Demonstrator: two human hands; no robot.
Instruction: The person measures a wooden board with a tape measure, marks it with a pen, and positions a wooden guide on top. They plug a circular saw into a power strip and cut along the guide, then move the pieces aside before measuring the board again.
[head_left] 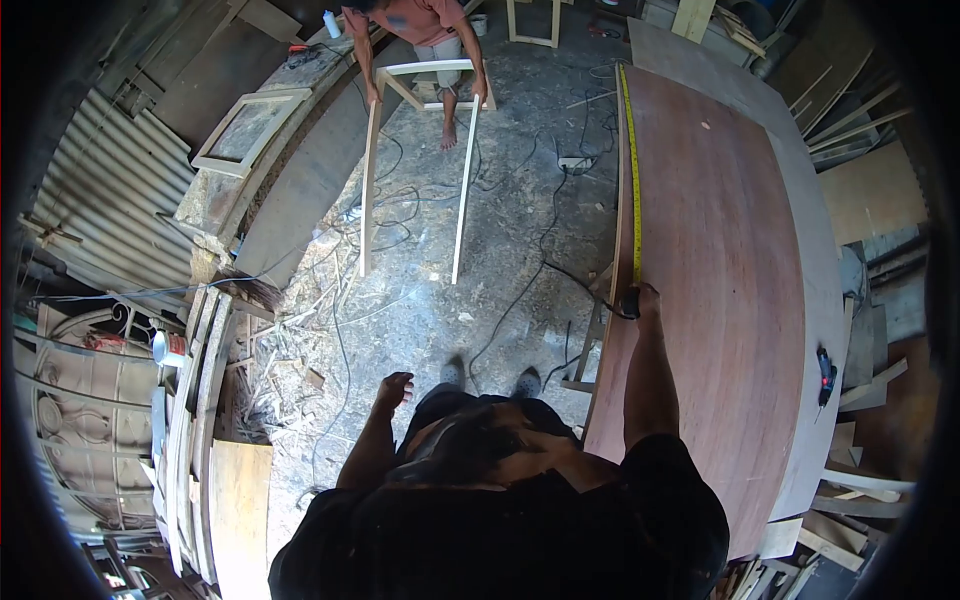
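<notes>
My right hand (648,300) is closed on a black tape measure (630,303) at the left edge of a large reddish plywood sheet (720,250). From it a yellow tape blade (631,170) runs out along that edge to the sheet's far end. My left hand (397,388) hangs over the floor near my body, its fingers curled; whether anything is in them is too small to tell.
Across the floor, a co-worker (425,30) holds a pale wooden frame (369,190). Cables (540,235) and wood scraps (300,370) lie on the floor. A red-and-black tool (826,374) rests at the right; a small frame (250,130) sits on the left bench.
</notes>
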